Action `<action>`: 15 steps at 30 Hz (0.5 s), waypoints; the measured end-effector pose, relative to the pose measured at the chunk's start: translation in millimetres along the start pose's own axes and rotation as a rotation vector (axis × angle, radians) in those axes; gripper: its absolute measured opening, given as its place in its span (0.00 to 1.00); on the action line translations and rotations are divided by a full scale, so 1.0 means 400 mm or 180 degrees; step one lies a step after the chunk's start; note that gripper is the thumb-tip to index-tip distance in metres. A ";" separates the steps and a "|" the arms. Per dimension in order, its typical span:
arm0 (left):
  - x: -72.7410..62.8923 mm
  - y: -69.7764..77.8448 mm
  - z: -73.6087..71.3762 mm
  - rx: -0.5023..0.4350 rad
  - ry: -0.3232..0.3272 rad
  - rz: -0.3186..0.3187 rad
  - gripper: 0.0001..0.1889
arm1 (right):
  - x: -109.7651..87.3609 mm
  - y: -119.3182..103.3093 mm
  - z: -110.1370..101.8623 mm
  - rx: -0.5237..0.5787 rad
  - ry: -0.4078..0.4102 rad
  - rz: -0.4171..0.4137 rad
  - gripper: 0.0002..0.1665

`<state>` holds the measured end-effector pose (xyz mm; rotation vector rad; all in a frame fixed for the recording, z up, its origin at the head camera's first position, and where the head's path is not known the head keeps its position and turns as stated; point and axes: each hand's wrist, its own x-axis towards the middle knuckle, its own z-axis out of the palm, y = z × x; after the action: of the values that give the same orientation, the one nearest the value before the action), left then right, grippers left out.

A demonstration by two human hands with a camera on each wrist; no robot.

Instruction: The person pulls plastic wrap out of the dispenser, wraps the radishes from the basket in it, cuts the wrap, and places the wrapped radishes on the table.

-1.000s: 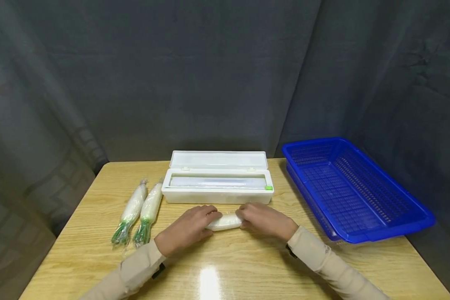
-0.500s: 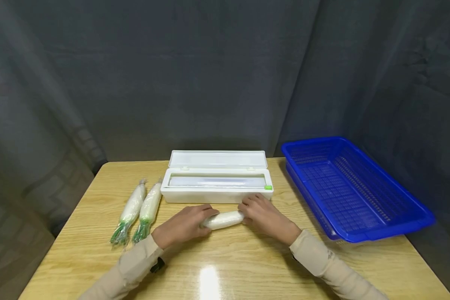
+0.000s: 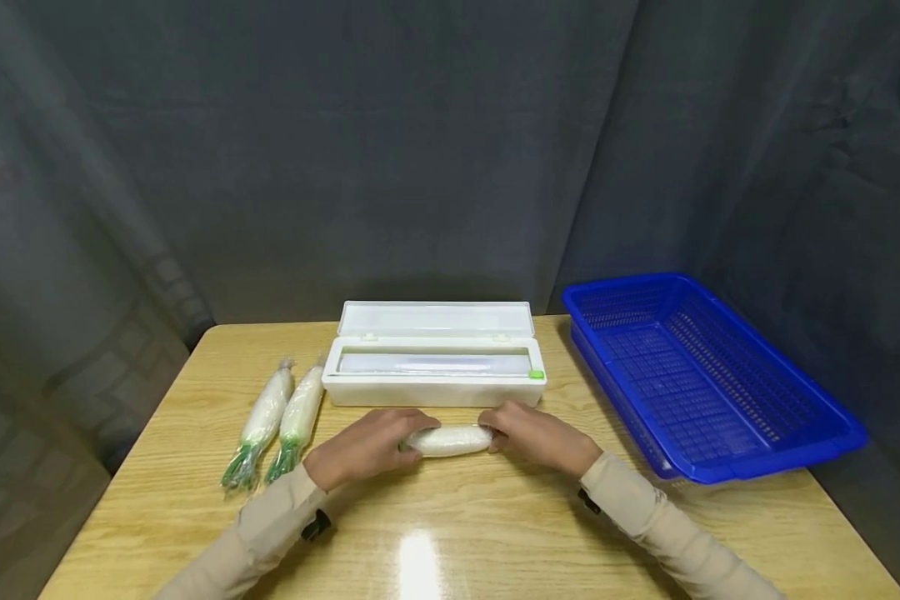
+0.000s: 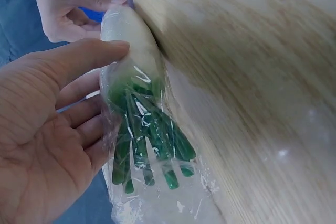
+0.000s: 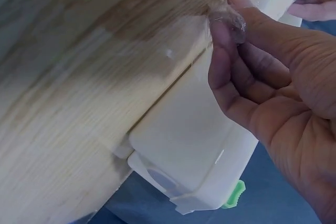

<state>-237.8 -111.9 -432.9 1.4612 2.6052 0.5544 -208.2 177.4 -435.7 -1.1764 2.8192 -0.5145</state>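
Observation:
A white radish (image 3: pixel 452 440) wrapped in clear film lies crosswise between my hands, in front of the white film box. My left hand (image 3: pixel 367 448) holds it near the leafy end, thumb on top and fingers on the other side. In the left wrist view its cut green stalks (image 4: pixel 152 140) show through loose, wrinkled film that reaches past them. At the tip end, my right hand (image 3: pixel 540 440) pinches a gathered bunch of clear film (image 5: pixel 233 22) between thumb and forefinger.
The white film box (image 3: pixel 435 393) stands behind the hands, lid up, a film roll inside and a green slider (image 3: pixel 536 375) at its right. Two wrapped radishes, a left one (image 3: pixel 266 412) and a right one (image 3: pixel 302 412), lie at left. A blue basket (image 3: pixel 622 408) stands at right.
The right hand reached forward toward the box half a second ago and has come back to the radish's tip. The radish tilted then and lies more level now. The left hand has shifted slightly left.

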 end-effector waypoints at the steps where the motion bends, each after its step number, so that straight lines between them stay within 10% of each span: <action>1: 0.000 -0.001 0.000 0.0007 0.0005 0.0006 0.24 | 0.000 0.001 0.000 0.0023 -0.0015 -0.0013 0.07; 15: -0.011 0.017 0.033 0.0947 0.0705 0.0375 0.30 | -0.005 -0.003 0.007 -0.0158 0.0064 0.0010 0.07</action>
<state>-226.7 -108.9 -443.1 1.7404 2.8887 0.3696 -205.5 177.3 -438.1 -1.1817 2.8662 -0.4611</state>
